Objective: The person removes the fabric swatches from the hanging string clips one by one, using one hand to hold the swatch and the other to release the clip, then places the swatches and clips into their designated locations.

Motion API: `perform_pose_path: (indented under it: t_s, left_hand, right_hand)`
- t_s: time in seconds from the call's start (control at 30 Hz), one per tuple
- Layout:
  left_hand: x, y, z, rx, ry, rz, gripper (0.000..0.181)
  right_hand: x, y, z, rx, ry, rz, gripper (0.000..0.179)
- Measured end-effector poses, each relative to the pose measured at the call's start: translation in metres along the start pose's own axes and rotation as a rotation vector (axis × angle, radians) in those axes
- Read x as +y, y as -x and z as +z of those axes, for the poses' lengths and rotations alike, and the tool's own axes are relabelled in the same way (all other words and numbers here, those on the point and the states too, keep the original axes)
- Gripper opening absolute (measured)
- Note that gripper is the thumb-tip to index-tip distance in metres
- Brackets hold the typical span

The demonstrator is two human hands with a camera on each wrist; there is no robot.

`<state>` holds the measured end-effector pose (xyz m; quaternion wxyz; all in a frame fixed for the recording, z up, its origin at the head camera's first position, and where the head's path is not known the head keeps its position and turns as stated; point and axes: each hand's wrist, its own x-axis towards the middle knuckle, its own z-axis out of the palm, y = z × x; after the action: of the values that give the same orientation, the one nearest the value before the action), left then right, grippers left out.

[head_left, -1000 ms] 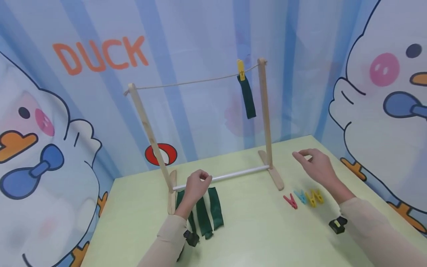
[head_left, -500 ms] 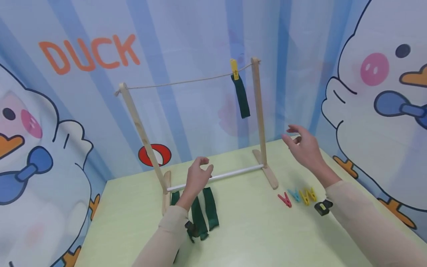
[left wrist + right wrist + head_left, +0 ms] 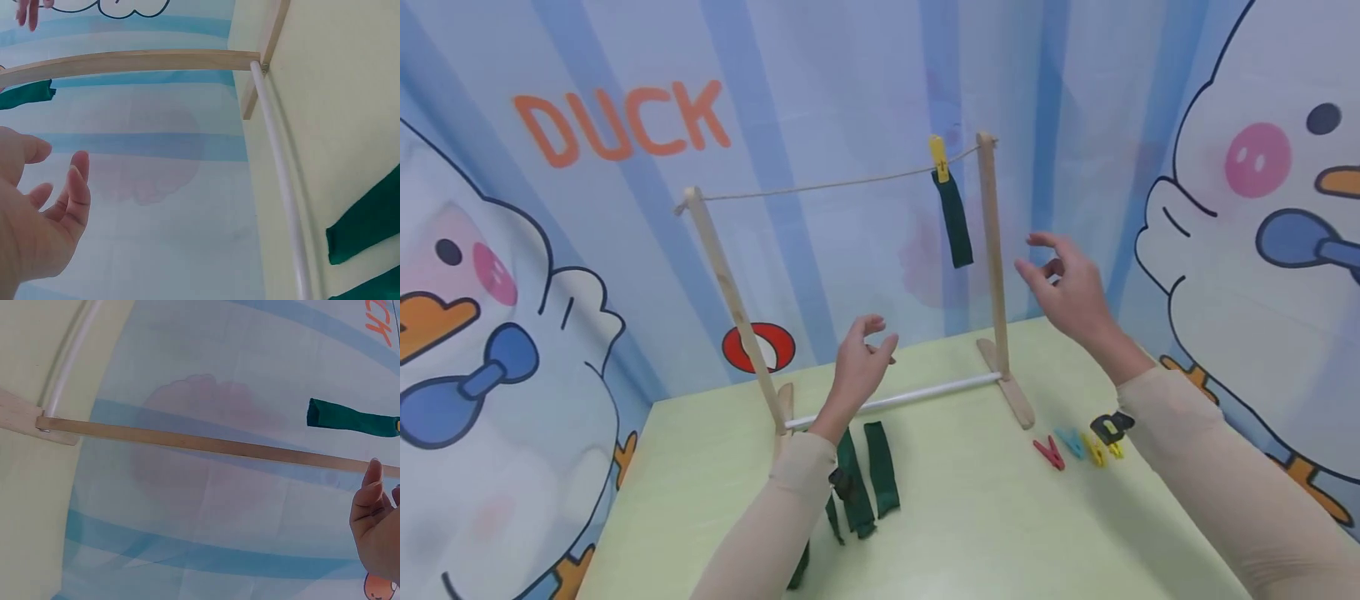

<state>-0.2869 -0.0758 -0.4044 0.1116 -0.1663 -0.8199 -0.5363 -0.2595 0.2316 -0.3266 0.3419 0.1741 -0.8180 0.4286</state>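
My left hand (image 3: pixel 860 367) is raised in front of the rack's white bar, fingers loosely bent, thumb apart from them and nothing between. To the right of the rack, my right hand (image 3: pixel 1066 287) is up in the air, also holding nothing, with a gap between thumb and fingers. A dark green cloth strip (image 3: pixel 953 218) hangs from the rope (image 3: pixel 820 187) near its right end, clipped by a yellow clothespin (image 3: pixel 939 158). Several more green strips (image 3: pixel 882 471) lie on the table below my left hand, partly hidden by that arm.
The wooden rack's posts (image 3: pixel 992 258) carry the rope, and a white bar (image 3: pixel 925 390) joins its feet. Red (image 3: pixel 1049 452), blue (image 3: pixel 1070 443) and yellow clothespins (image 3: pixel 1093 451) lie on the table at the right. A duck-patterned curtain (image 3: pixel 850 267) stands behind.
Both hands have risen, the right one also shifting left toward the rack's right post. Their fingers have spread a little wider. The hanging strip and the clothespins stay in place.
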Motion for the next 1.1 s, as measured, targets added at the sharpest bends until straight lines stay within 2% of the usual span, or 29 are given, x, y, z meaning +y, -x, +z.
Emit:
perform_pose_path:
  t_s: [0.23,0.4,0.6,0.7,0.93,1.1]
  left_hand:
    - [0.017,-0.012,0.0,0.005,0.006,0.04,0.045]
    - [0.03,-0.022,0.003,0.002,0.028,0.082,0.049]
    - [0.042,-0.031,0.01,0.0,0.118,0.068,0.05]
    - [0.046,-0.035,0.013,0.021,0.161,0.051,0.049]
    - [0.05,-0.043,0.019,0.048,0.079,0.116,0.05]
    - [0.053,-0.048,0.022,0.057,0.09,0.121,0.051]
  right_hand:
    - [-0.018,-0.029,-0.004,0.061,-0.042,-0.164,0.041]
    - [-0.029,-0.047,-0.005,0.051,-0.057,-0.233,0.045]
    - [-0.038,-0.059,-0.007,-0.017,-0.035,-0.225,0.049]
    - [-0.044,-0.064,-0.007,-0.048,-0.047,-0.224,0.05]
    - [-0.058,-0.083,-0.002,-0.101,-0.067,-0.194,0.053]
    - [-0.064,-0.094,-0.001,-0.144,-0.027,-0.152,0.055]
